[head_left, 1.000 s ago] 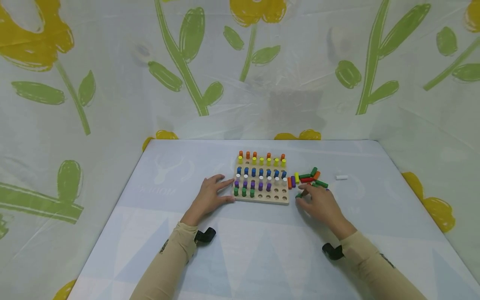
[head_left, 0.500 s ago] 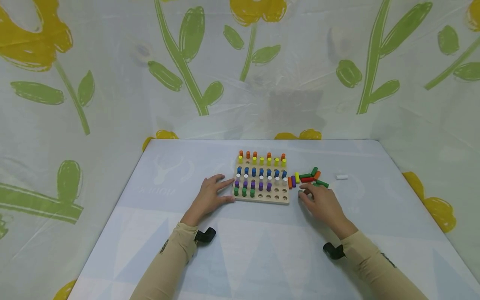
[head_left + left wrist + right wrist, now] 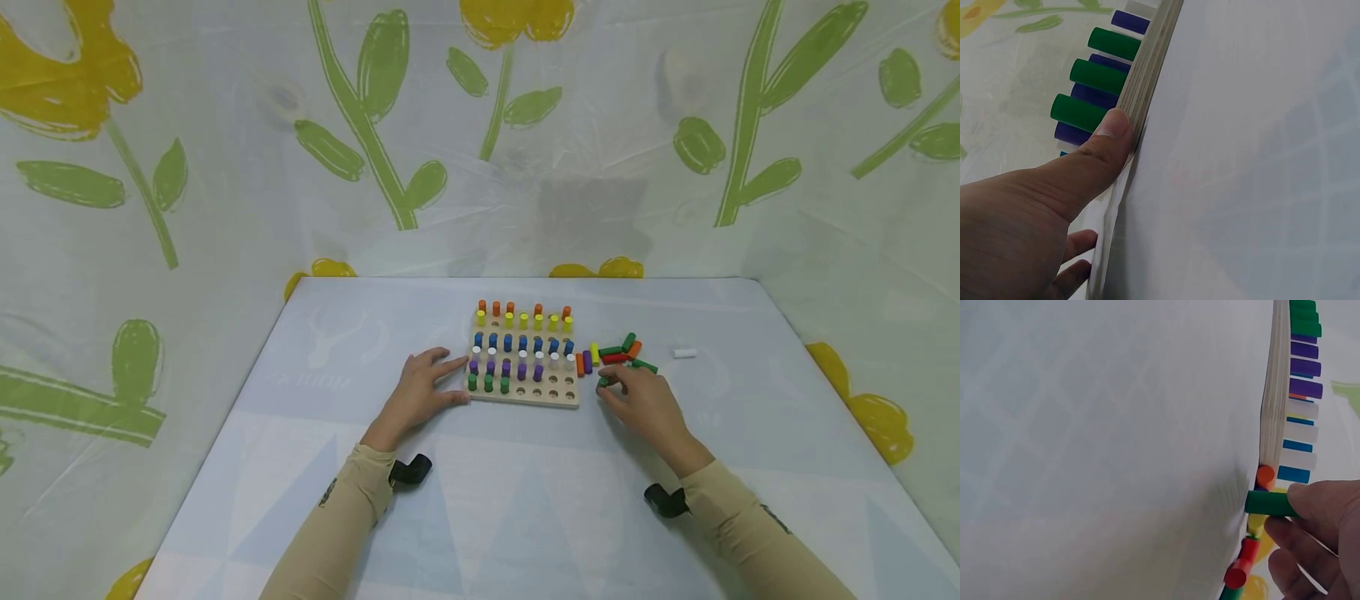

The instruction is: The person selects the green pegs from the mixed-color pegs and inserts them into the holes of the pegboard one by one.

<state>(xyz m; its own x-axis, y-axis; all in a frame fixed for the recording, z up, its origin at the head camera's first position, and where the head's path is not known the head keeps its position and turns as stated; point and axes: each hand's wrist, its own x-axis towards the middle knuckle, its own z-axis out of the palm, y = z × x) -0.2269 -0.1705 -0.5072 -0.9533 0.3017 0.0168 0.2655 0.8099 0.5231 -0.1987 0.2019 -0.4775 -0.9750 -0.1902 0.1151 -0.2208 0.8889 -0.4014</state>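
A wooden pegboard (image 3: 542, 402) stands on the table with rows of orange, yellow, blue, white, purple and green pegs. Three green pegs (image 3: 488, 384) fill the left of its front row, and bare holes lie to their right. My left hand (image 3: 417, 392) touches the board's left side, its thumb (image 3: 1113, 134) against the front edge near the corner. Just right of the board, my right hand (image 3: 647, 404) pinches a green peg (image 3: 1267, 503) between thumb and fingers. In the right wrist view that peg lies sideways, one end covered by the fingertips.
Beyond my right hand lies a loose cluster of pegs, with a red peg (image 3: 615, 359), a yellow peg (image 3: 595, 355) and an orange peg (image 3: 580, 366) among several others. Farther right is a lone white peg (image 3: 684, 353). Flower-printed sheets (image 3: 600, 192) surround the table.
My right hand has shifted slightly right and away from me with the green peg, whose angle in the fingers has changed. My left hand and the board have stayed put.
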